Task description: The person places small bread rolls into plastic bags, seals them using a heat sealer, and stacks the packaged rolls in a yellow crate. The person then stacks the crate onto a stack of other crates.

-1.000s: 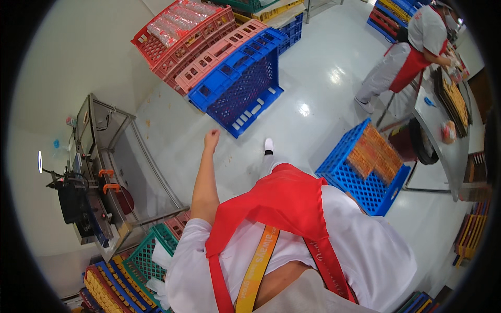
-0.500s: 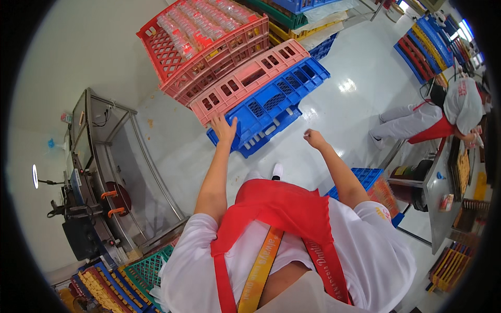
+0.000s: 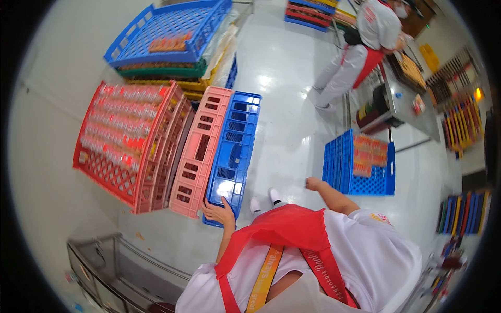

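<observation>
My left hand (image 3: 220, 213) is at the near end of a blue plastic crate (image 3: 237, 141) standing on its side. Its thumb and fingers are spread over the crate's corner, gripping it. Against the blue crate stands a pink crate (image 3: 201, 141), also on its side. Left of them is a stack of red crates (image 3: 112, 182), the top one holding rows of clear packs with red labels (image 3: 120, 122). Out to the right, my right hand (image 3: 314, 183) hangs over the floor with its fingers curled in and nothing visible in them.
A blue crate with orange packs (image 3: 387, 182) stands on the floor to the right. Farther back, a co-worker (image 3: 360, 47) bends over a metal table (image 3: 412, 107). Blue, green and yellow crates (image 3: 167, 36) are stacked at the far left. A metal frame (image 3: 112, 240) is at the near left.
My view has turned to the right, so the crates now appear farther left. My left hand stays at the crates' near end. My right hand remains out to the side.
</observation>
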`<move>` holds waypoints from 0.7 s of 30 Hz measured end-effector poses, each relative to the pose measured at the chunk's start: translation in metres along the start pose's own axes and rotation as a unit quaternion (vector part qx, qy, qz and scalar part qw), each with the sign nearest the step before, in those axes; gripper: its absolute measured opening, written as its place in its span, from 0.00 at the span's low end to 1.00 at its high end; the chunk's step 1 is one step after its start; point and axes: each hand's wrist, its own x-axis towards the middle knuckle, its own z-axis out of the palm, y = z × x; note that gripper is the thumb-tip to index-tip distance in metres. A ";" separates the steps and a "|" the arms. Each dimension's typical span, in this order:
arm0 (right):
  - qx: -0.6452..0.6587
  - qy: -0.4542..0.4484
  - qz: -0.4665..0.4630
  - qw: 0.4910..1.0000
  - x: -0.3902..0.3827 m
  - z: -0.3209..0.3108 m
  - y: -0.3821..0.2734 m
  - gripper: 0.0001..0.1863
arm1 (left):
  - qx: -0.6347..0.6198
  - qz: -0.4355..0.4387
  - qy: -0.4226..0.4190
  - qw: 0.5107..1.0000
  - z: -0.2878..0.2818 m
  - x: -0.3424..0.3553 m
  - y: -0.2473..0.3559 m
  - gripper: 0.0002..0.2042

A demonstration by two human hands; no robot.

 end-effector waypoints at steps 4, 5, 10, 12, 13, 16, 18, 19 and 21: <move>0.156 0.082 0.139 0.975 -0.066 0.017 0.045 0.15 | 0.006 -0.001 -0.011 1.000 0.013 0.000 -0.013 0.34; 0.207 0.125 0.172 0.955 -0.081 0.024 0.049 0.14 | 0.000 0.002 -0.011 1.000 0.019 0.001 -0.016 0.34; 0.332 0.190 0.258 0.887 -0.131 0.038 0.052 0.13 | -0.077 0.043 -0.004 0.996 0.024 0.022 0.010 0.29; 0.352 0.177 0.279 0.876 -0.143 0.061 0.057 0.13 | -0.150 0.074 -0.077 0.983 0.020 0.042 0.060 0.27; 0.352 0.168 0.277 0.878 -0.149 0.079 0.062 0.14 | -0.179 0.130 -0.071 0.973 0.030 0.048 0.081 0.26; 0.406 0.120 0.297 0.856 -0.152 0.088 0.073 0.14 | -0.276 0.269 -0.103 0.917 0.057 0.059 0.161 0.23; 0.450 0.097 0.315 0.830 -0.150 0.090 0.085 0.14 | -0.283 0.349 -0.179 0.875 0.080 0.046 0.208 0.21; 0.467 0.097 0.321 0.818 -0.150 0.097 0.096 0.14 | -0.295 0.370 -0.267 0.840 0.093 0.036 0.226 0.20; 0.503 0.102 0.337 0.789 -0.139 0.103 0.109 0.14 | -0.271 0.443 -0.358 0.776 0.120 0.013 0.256 0.21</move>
